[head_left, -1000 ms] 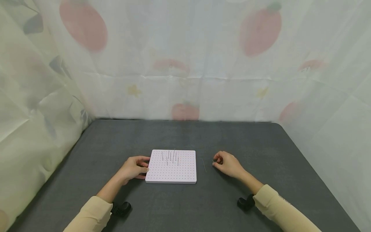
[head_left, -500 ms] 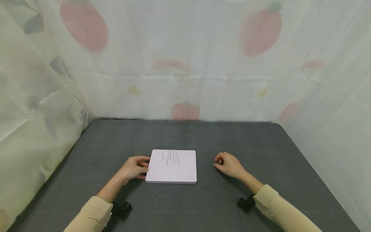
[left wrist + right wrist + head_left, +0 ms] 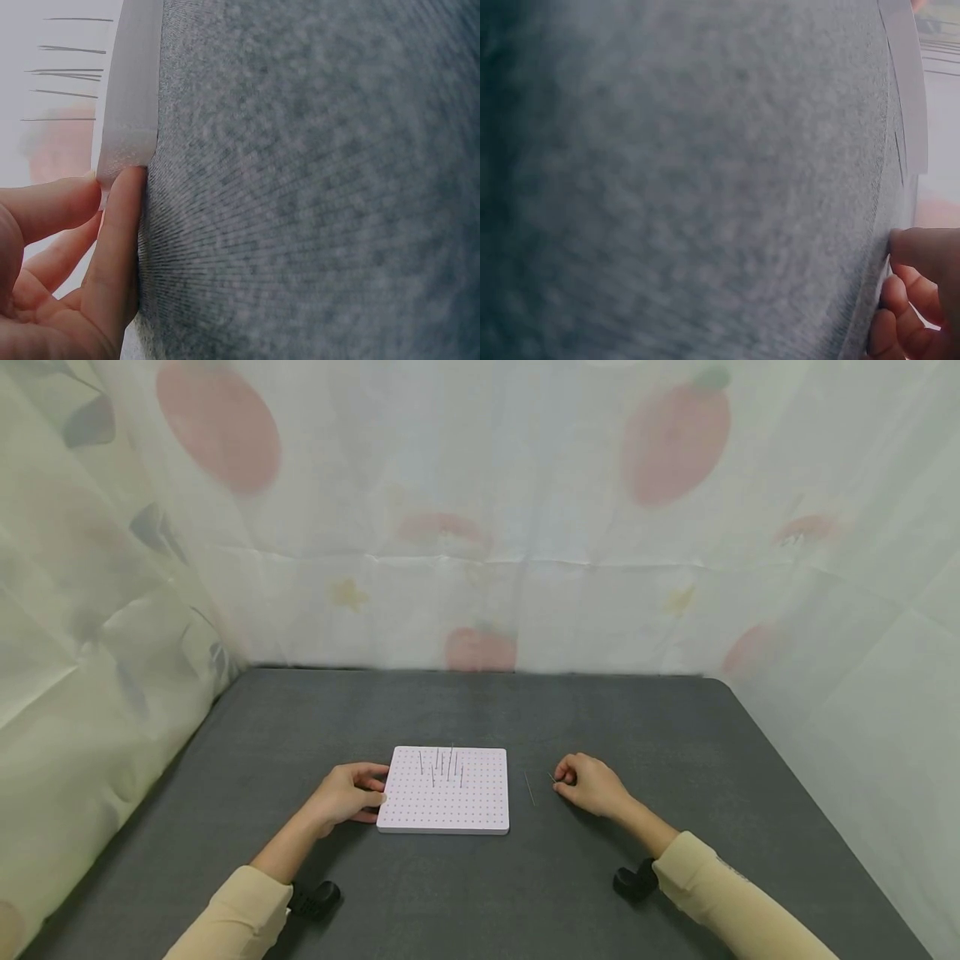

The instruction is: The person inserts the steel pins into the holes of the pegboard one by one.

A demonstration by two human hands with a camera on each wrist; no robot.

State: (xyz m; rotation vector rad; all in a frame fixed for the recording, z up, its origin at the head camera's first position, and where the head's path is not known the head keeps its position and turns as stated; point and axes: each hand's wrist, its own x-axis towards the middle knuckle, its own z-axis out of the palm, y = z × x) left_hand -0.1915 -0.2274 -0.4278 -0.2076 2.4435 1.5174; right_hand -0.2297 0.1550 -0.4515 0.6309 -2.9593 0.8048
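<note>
A white board (image 3: 442, 810) with a grid of small holes lies on the dark table. Several thin metal pins (image 3: 448, 764) stand upright in its far half. My left hand (image 3: 341, 797) holds the board's left edge; in the left wrist view the thumb is on top and a finger (image 3: 120, 240) lies low against the board's side (image 3: 131, 82). To the right of the board, my right hand (image 3: 590, 783) pinches a thin pin (image 3: 551, 777) close to the tabletop, most of it hidden by the fingers. A loose pin (image 3: 529, 789) lies between the board and that hand.
The dark grey table (image 3: 480, 893) ends at a pale printed curtain (image 3: 480, 602) at the back, with more curtain on both sides. Black wrist devices (image 3: 315, 902) sit under both forearms.
My right hand has shifted very slightly to the right, and the tip of the pin in its fingers shows more. The left hand and the board look unmoved.
</note>
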